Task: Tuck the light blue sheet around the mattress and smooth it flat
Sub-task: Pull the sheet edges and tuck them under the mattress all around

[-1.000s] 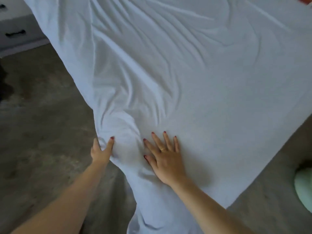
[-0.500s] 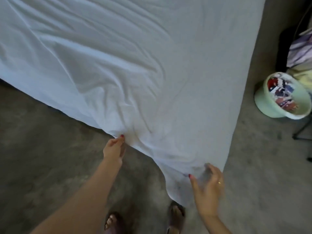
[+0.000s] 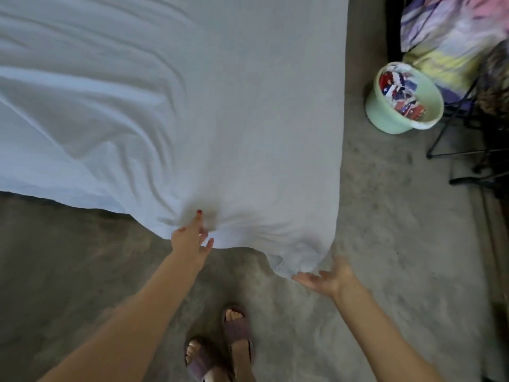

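Note:
The light blue sheet (image 3: 220, 106) covers the whole mattress, which is hidden beneath it. Wrinkles run across the sheet's left half, and the right half lies smoother. My left hand (image 3: 191, 237) pinches the near edge of the sheet, and creases fan out from the grip. The sheet's near right corner (image 3: 297, 257) hangs bunched over the floor. My right hand (image 3: 326, 277) is just below that corner, palm up with fingers spread, touching its underside.
A pale green bucket (image 3: 385, 117) of colourful items stands on the grey floor (image 3: 399, 216) right of the bed. Behind it, colourful cloth (image 3: 446, 37) lies on a black folding rack (image 3: 462, 150). My feet in purple slippers (image 3: 220, 346) stand close to the bed's edge.
The view has swung towards the bed's near right corner. My right hand has left the top of the sheet and come under the hanging corner. My left hand stays on the near edge.

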